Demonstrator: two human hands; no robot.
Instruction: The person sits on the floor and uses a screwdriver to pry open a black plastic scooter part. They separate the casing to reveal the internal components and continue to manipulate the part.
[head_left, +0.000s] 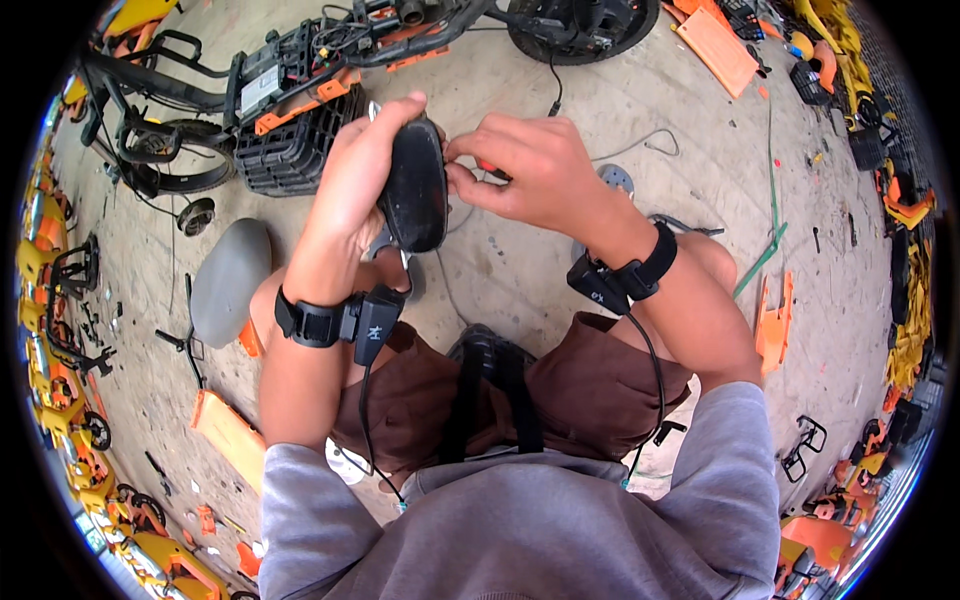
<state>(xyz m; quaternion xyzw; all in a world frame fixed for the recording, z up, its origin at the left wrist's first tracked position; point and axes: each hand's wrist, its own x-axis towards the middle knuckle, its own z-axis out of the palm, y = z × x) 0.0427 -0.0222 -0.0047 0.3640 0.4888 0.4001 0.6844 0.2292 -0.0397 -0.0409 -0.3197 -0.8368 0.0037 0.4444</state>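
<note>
My left hand (pixel 355 170) is closed around a black, oblong part with rounded ends (pixel 418 190), held upright in front of my knees. Its thumb lies along the top, and the other fingers are hidden behind the part. At the part's right edge, my right hand (pixel 535 165) pinches with thumb and forefinger. A bit of red and black (pixel 490 168) shows between its curled fingers, too small and covered to name. Just beyond my left hand lies a bike frame (pixel 330 55) with a black plastic basket (pixel 285 150) under it.
A grey, smooth, saddle-like piece (pixel 231 283) lies left of my knee. A black wheel (pixel 583 25) is at the far side. Orange panels (pixel 716 48) and a green strip (pixel 765 258) lie on the concrete floor. Yellow and orange bike parts (pixel 905 300) line both sides.
</note>
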